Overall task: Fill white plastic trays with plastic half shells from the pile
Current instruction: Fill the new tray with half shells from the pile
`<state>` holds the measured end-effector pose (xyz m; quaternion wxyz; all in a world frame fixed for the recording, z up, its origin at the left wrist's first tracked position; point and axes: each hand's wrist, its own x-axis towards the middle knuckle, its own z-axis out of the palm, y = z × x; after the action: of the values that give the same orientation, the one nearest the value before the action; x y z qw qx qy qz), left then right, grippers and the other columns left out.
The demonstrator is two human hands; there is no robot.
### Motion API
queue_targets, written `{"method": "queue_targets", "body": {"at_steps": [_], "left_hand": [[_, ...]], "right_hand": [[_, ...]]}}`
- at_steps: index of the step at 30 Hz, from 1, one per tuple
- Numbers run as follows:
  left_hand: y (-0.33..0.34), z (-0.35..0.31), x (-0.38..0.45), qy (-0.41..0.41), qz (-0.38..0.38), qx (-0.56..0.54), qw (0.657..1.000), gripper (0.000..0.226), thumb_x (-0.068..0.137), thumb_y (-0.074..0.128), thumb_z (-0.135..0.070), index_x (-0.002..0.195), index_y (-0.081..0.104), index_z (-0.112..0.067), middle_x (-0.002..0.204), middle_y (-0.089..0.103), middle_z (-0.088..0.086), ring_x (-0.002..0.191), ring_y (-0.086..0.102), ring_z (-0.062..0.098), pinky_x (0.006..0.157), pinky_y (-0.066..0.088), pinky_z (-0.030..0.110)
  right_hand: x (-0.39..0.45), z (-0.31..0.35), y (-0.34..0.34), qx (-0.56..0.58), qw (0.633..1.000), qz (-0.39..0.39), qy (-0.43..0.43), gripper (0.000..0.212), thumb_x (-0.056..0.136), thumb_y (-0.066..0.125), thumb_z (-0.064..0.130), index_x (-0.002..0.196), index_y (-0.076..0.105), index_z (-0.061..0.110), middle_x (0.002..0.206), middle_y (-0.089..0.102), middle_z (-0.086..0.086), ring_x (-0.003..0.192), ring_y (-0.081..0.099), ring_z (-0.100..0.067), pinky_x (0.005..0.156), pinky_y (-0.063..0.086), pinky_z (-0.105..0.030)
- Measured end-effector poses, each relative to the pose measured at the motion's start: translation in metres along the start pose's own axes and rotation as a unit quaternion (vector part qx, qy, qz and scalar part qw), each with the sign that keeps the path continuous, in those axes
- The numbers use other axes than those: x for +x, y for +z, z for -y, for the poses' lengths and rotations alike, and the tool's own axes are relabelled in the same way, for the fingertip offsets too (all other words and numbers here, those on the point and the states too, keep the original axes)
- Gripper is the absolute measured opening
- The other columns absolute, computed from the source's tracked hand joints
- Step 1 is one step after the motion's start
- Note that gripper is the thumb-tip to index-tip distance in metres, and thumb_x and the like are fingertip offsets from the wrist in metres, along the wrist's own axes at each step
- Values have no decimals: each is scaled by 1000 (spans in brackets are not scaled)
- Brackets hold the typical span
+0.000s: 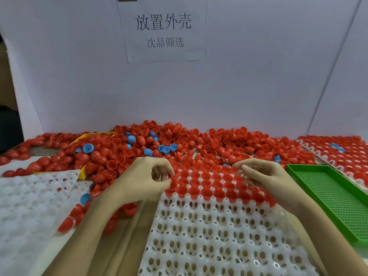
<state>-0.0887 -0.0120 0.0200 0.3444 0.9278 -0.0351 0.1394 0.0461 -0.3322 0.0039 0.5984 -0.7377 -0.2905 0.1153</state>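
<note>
A big pile of red half shells [199, 144], with a few blue ones [88, 147] mixed in, lies along the back of the table. A white plastic tray [215, 236] sits in front of me; its far rows hold red shells [205, 191] and its near sockets are bare. My left hand [147, 178] pinches a red half shell [173, 181] at the tray's far left corner. My right hand [264, 178] hovers over the tray's far right rows with curled fingers; what its fingertips hold is blurred.
A stack of white trays [29, 200] lies at the left, a yellow tray [93, 135] is half buried in the pile. A green perforated tray [334, 198] stands at the right, and behind it a white tray full of red shells [338, 156]. A white wall with a paper sign [163, 30] closes the back.
</note>
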Motion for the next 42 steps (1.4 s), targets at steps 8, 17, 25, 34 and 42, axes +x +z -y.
{"method": "queue_targets", "body": {"at_steps": [8,17,25,34,42], "left_hand": [[2,4,-5,-28,202,68,977,11,80,77,-24,85,71,-31,60,60,-10,57,54,0,61,49,18],[6,1,-5,-29,224,129,966,16,84,69,-20,100,70,-24,70,65,0,58,53,3,58,48,19],[3,16,1,-15,73,33,997,18,97,60,-20,94,72,-32,74,67,-14,59,56,2,57,47,21],[11,90,4,-115,-73,248,959,47,108,43,-24,154,42,-28,156,44,-6,144,38,14,117,30,37],[14,88,6,-97,-113,252,956,43,96,63,-19,134,55,-37,102,55,-7,102,53,17,97,42,35]], "right_hand": [[3,-11,-9,35,998,-38,23,21,94,68,28,108,82,22,104,77,-15,86,69,-20,76,58,-25],[5,-17,-11,26,999,-29,23,22,94,68,30,109,82,21,99,76,-11,85,66,-19,76,58,-24],[4,-17,-14,47,998,-28,22,23,95,66,26,109,82,18,94,74,-11,80,64,-18,69,56,-21],[3,-18,-11,33,999,-37,19,21,96,66,28,107,82,22,97,77,-12,82,65,-18,77,53,-31],[2,-15,-10,37,998,-36,23,20,98,65,26,106,82,21,97,77,-13,81,67,-17,72,56,-22]]}}
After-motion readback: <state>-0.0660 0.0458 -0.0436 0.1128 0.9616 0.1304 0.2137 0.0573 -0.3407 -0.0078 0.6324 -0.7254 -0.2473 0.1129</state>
